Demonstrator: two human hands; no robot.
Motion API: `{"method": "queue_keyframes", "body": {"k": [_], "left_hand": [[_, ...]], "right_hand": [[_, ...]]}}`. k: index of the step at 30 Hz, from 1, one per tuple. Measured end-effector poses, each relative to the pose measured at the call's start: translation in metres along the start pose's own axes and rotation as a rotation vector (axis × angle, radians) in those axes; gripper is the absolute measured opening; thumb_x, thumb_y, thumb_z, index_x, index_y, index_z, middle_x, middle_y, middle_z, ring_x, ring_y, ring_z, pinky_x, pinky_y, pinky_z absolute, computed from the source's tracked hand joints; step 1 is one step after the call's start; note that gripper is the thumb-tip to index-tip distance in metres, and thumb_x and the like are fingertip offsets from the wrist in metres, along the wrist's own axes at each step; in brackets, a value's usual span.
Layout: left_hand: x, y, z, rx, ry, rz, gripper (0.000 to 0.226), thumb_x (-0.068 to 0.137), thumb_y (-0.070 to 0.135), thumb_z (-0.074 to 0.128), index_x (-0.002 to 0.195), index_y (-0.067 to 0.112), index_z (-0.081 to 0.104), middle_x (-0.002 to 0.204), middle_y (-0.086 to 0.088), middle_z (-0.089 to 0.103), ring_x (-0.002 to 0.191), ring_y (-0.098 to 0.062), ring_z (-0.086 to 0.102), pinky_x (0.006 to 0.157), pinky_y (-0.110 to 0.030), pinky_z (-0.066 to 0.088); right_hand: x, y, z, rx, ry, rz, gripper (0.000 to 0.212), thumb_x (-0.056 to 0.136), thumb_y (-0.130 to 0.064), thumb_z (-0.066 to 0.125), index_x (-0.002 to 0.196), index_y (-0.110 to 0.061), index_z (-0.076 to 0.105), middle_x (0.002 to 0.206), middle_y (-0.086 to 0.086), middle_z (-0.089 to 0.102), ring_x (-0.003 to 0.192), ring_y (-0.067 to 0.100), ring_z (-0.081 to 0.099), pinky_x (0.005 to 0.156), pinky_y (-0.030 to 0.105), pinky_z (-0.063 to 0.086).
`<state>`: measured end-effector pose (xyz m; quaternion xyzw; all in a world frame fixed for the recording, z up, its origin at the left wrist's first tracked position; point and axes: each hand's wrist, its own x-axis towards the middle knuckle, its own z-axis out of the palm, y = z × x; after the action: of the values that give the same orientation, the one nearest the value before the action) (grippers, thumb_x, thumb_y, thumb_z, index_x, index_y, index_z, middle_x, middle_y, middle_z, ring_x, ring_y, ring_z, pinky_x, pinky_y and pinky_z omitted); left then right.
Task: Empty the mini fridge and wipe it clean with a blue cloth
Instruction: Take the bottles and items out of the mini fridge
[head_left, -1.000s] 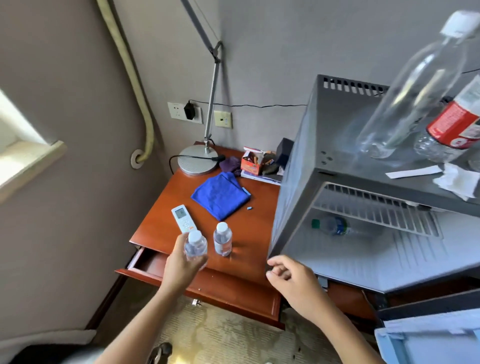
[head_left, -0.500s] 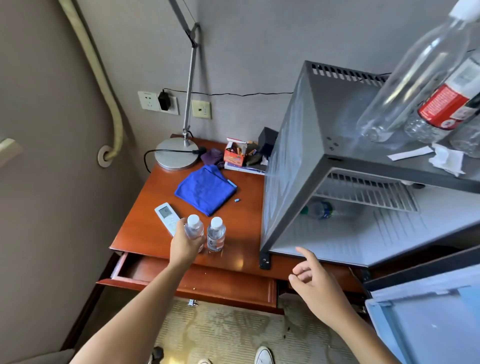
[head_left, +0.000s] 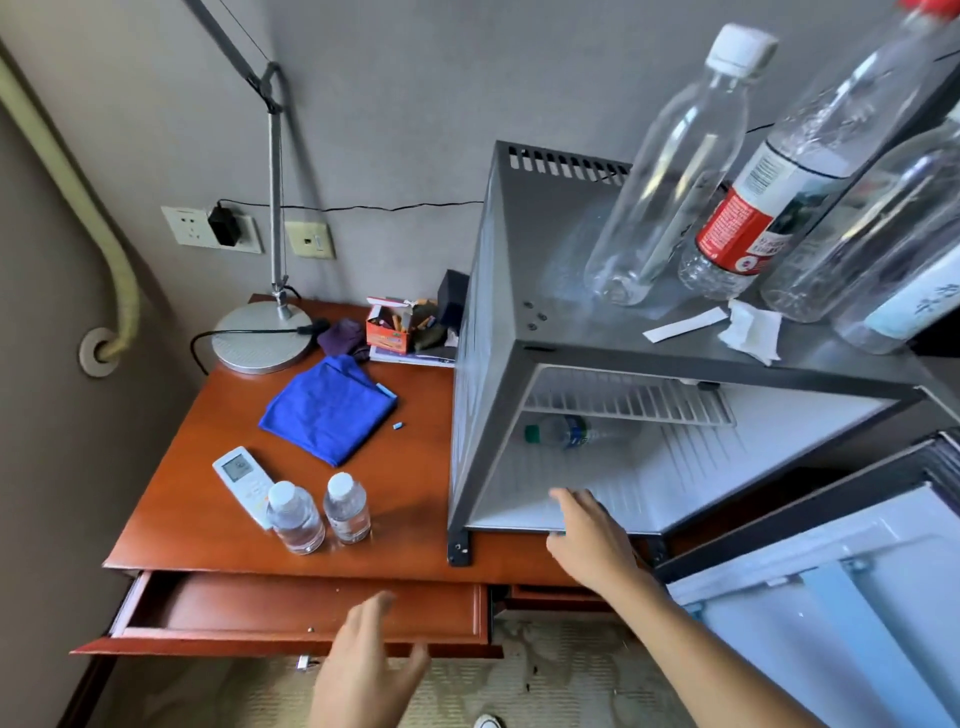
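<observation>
The grey mini fridge stands on the wooden desk with its door swung open at the lower right. Inside, a green-capped bottle lies on its side near the back. My right hand reaches with straight fingers over the fridge's front sill and holds nothing. My left hand hovers open and empty below the open drawer. Two small water bottles stand on the desk near its front edge. The folded blue cloth lies behind them.
Three large clear bottles and paper scraps stand on the fridge top. A white remote, a lamp base, an orange box and a dark cloth sit on the desk. The desk drawer is pulled out.
My left hand has let go of the small bottle, which now stands beside the other, and has drawn back toward me. My right hand has moved forward to the fridge opening.
</observation>
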<state>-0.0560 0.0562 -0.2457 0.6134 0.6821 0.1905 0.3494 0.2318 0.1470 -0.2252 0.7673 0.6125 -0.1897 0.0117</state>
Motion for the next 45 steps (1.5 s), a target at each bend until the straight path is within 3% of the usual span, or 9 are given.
{"method": "queue_keyframes", "body": {"k": [6,15,21,25,30,36,39,42,45], "left_hand": [[0.024,0.070,0.007,0.390,0.060,0.386,0.067,0.055,0.046,0.085,0.113,0.014,0.074,0.110,-0.001,0.073,0.103,-0.024,0.073,0.084,-0.040,0.062],[0.043,0.081,-0.008,0.536,0.067,0.259,0.070,0.059,0.048,0.084,0.119,0.015,0.072,0.120,0.000,0.071,0.110,-0.024,0.070,0.091,-0.040,0.059],[0.031,0.073,-0.019,0.510,0.052,0.151,0.069,0.053,0.051,0.087,0.112,0.017,0.076,0.113,0.003,0.075,0.101,-0.018,0.075,0.076,-0.038,0.063],[0.024,0.075,-0.021,0.433,0.039,0.160,0.072,0.059,0.058,0.082,0.121,0.022,0.073,0.122,0.008,0.071,0.110,-0.011,0.071,0.084,-0.031,0.061],[0.029,0.096,-0.029,0.335,0.124,0.340,0.064,0.041,0.051,0.081,0.096,0.018,0.080,0.095,0.006,0.077,0.078,-0.010,0.077,0.054,-0.026,0.060],[0.036,0.141,-0.028,0.293,0.052,0.590,0.071,0.035,0.048,0.095,0.101,0.028,0.077,0.098,0.014,0.074,0.082,-0.005,0.075,0.059,-0.019,0.058],[0.027,0.176,-0.029,0.179,-0.033,0.667,0.085,0.050,0.070,0.082,0.125,0.031,0.068,0.117,0.023,0.069,0.098,0.002,0.071,0.074,-0.014,0.056],[0.021,0.200,-0.030,-0.079,-0.108,0.654,0.103,0.060,0.088,0.067,0.148,0.051,0.029,0.140,0.042,0.044,0.126,0.014,0.051,0.109,-0.015,0.042],[0.017,0.224,-0.051,-0.371,-0.173,0.671,0.088,0.064,0.076,0.079,0.138,0.051,0.040,0.128,0.033,0.062,0.114,0.008,0.063,0.099,-0.031,0.054]], "right_hand": [[0.106,-0.003,-0.014,-0.132,-0.053,0.011,0.076,0.089,-0.011,0.061,0.156,-0.024,0.027,0.164,0.006,0.018,0.147,0.032,0.030,0.097,0.040,0.054],[0.164,0.002,0.006,-0.111,0.085,-0.052,0.049,0.108,-0.016,0.035,0.157,-0.017,0.032,0.163,0.007,0.031,0.148,0.033,0.033,0.120,0.042,0.031],[0.164,0.011,0.007,-0.084,0.102,-0.049,0.029,0.101,-0.010,0.045,0.125,-0.009,0.061,0.122,0.016,0.067,0.111,0.035,0.064,0.087,0.038,0.050],[0.147,0.012,0.007,-0.247,0.116,-0.040,0.041,0.104,-0.019,0.046,0.144,-0.016,0.048,0.143,0.009,0.054,0.128,0.028,0.052,0.099,0.033,0.043],[0.082,0.014,-0.016,-0.153,0.291,0.013,0.054,0.085,-0.017,0.070,0.137,-0.022,0.058,0.133,0.008,0.056,0.115,0.029,0.060,0.063,0.035,0.055],[-0.029,0.007,-0.071,0.198,0.302,-0.056,0.054,0.077,-0.055,0.069,0.128,-0.047,0.054,0.121,-0.022,0.054,0.104,0.004,0.060,0.082,0.024,0.051],[-0.086,-0.004,-0.108,0.383,0.341,-0.109,0.059,0.063,-0.065,0.067,0.119,-0.051,0.054,0.112,-0.027,0.058,0.093,0.000,0.059,0.078,0.017,0.050],[-0.128,-0.017,-0.153,0.539,0.373,-0.176,0.046,0.067,-0.060,0.071,0.109,-0.043,0.063,0.101,-0.019,0.062,0.089,0.006,0.061,0.074,0.023,0.053],[-0.155,-0.028,-0.200,0.644,0.349,-0.264,0.044,0.074,-0.060,0.070,0.112,-0.038,0.065,0.099,-0.013,0.064,0.088,0.009,0.062,0.078,0.027,0.055]]}}
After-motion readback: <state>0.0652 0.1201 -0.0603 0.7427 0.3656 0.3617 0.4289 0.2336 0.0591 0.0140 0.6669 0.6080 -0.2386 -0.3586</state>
